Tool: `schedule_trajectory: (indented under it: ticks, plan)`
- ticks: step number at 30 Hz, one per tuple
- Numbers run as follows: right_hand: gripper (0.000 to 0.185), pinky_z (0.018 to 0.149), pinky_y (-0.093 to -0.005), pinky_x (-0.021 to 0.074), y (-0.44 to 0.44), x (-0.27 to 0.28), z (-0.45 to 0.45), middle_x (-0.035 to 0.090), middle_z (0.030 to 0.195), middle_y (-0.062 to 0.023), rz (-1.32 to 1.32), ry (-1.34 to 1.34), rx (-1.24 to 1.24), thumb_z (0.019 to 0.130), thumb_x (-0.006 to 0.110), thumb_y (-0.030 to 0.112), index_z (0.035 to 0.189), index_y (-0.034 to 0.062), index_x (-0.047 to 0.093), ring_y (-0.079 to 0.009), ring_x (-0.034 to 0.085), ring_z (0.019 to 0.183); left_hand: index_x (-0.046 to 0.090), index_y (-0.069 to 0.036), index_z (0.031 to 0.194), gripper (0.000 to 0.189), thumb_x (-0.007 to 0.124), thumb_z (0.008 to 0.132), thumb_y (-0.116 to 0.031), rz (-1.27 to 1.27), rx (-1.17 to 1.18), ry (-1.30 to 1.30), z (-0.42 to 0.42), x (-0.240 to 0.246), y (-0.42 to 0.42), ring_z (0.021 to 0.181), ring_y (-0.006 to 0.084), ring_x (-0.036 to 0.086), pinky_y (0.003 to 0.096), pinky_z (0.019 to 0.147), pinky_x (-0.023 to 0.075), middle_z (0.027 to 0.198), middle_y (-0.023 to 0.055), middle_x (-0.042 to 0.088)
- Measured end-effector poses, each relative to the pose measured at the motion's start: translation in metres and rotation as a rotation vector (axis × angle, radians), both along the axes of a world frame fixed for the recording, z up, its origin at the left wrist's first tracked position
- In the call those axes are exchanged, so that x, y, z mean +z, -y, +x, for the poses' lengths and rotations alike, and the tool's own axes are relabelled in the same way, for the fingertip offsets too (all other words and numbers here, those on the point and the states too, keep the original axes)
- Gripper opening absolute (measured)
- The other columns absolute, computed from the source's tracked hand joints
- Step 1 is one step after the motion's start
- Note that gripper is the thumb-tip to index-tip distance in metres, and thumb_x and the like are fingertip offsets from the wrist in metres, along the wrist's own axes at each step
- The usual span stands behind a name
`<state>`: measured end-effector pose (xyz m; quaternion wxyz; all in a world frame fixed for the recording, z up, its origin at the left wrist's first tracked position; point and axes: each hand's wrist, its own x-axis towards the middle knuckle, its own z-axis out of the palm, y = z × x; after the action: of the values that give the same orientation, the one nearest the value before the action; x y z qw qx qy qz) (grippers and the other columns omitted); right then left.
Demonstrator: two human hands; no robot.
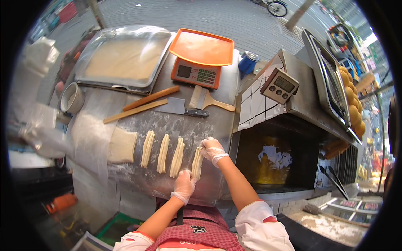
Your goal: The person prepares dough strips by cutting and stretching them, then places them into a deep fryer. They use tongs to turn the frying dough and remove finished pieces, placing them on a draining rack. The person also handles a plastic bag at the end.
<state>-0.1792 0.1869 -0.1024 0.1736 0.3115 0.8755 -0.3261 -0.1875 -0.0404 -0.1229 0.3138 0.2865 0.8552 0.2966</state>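
Both hands wear thin clear plastic gloves. My right hand (213,149) pinches the far end of a pale dough strip (197,164) by the right side of the metal worktable (135,185). At its near end, my left hand (184,183) grips the same strip. Three more dough strips lie apart in a row to the left: the nearest one (177,158), a middle one (163,153) and a far-left one (147,149), each with a lengthwise groove. Further left rests a flat folded dough slab (123,147), its left edge on floury plastic sheeting (91,135).
Behind the strips lie two wooden sticks (150,98), a cleaver (176,106) and a wide brush (209,100). An orange scale (196,73) and a plastic-covered dough tray (122,59) stand farther back. To the right is a deep fryer with dark oil (251,163), a timer (279,86) and tongs (334,182).
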Motion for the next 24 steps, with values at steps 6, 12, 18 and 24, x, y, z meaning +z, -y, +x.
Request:
schedule_trajectory:
  ticks: [6,12,18,24]
  plan:
    - [0.022,0.069,-0.0307,0.0511,0.003,0.018,0.056,0.067,0.084,-0.0052,-0.582,-0.367,-0.287,0.086,0.070,0.014,0.105,0.0048,0.069,-0.0170,0.062,0.073,0.053,-0.009,0.084,0.019,0.072,0.082,-0.008,0.329,0.474,0.628,0.013,0.023,0.008,0.069,0.0067,0.050,0.0231,0.062,0.0436,0.075,-0.0035,0.051]
    - [0.019,0.068,-0.0271,0.0534,0.047,-0.001,0.129,0.069,0.081,-0.0035,-0.572,-0.315,-0.400,0.092,0.070,0.014,0.106,0.0008,0.070,-0.0102,0.062,0.070,0.061,-0.005,0.115,0.028,0.070,0.088,-0.007,0.231,0.335,0.071,0.024,-0.014,0.074,0.087,0.0130,0.061,0.0291,0.074,0.0541,0.096,0.0040,0.064]
    - [0.022,0.066,-0.0269,0.0531,0.065,-0.015,0.146,0.071,0.085,-0.0020,-0.682,-0.237,-0.643,0.093,0.071,0.018,0.106,0.0005,0.071,-0.0080,0.062,0.070,0.065,0.003,0.117,0.031,0.074,0.090,-0.007,0.489,0.920,0.547,0.045,-0.023,0.071,0.090,0.0127,0.067,0.0279,0.082,0.0560,0.103,0.0065,0.070]
    - [0.015,0.064,-0.0267,0.0525,0.057,0.026,0.158,0.066,0.076,-0.0010,-0.580,-0.352,-0.569,0.092,0.072,0.016,0.097,0.0014,0.070,-0.0101,0.063,0.069,0.073,-0.006,0.098,0.015,0.077,0.084,-0.009,0.322,0.599,-0.005,0.012,-0.017,0.103,0.081,0.0110,0.063,0.0289,0.075,0.0534,0.088,0.0020,0.070]
